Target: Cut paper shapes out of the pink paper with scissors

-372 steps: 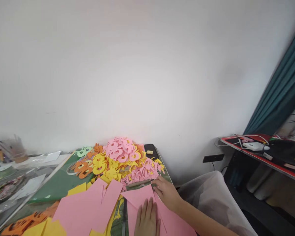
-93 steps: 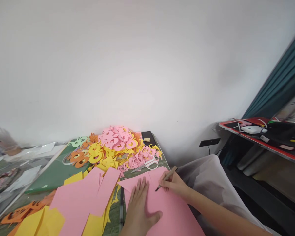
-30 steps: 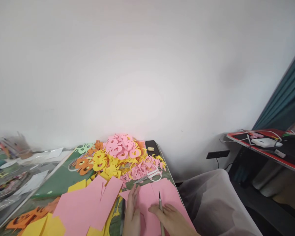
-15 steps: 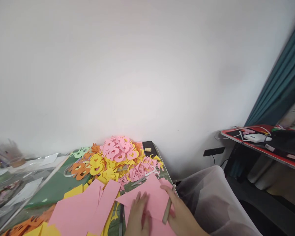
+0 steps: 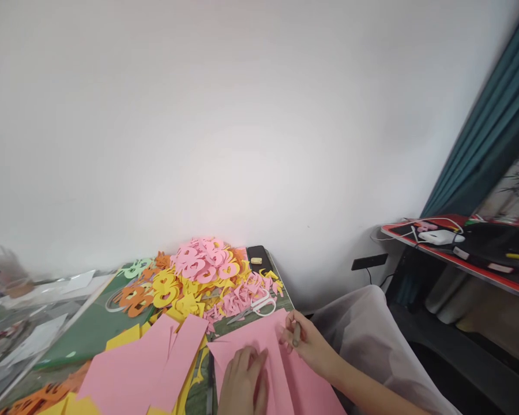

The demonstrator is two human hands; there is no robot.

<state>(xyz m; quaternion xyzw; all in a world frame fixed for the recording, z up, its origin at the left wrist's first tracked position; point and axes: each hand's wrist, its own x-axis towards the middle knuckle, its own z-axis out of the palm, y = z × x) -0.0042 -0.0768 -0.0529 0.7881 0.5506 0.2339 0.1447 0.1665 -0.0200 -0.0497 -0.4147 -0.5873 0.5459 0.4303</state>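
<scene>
Pink paper (image 5: 246, 340) lies on the table at the front, its sheets overlapping. My left hand (image 5: 244, 380) rests flat on this paper, fingers stretched out. At the paper's right side, my right hand (image 5: 305, 341) is closed around a grey-brown pen-shaped stick (image 5: 297, 334), with its fingertips near the edge of the upper sheet. The stick's exact kind is unclear. Just beyond the paper lie white-handled scissors (image 5: 263, 304). To the left are more pink sheets (image 5: 127, 363) over yellow paper (image 5: 123, 337).
Pink ring-shaped cutouts (image 5: 203, 259) are heaped near the wall, beside yellow cutouts (image 5: 165, 288), orange cutouts (image 5: 134, 300) and pink scraps (image 5: 240, 297). A black phone (image 5: 259, 253) lies at the table's far right corner. A red-edged desk (image 5: 454, 256) stands at right.
My right hand has moved up along the paper's edge, and the stick now points differently. The pink sheets have shifted. My left hand stays on the paper; the whole view has turned slightly right.
</scene>
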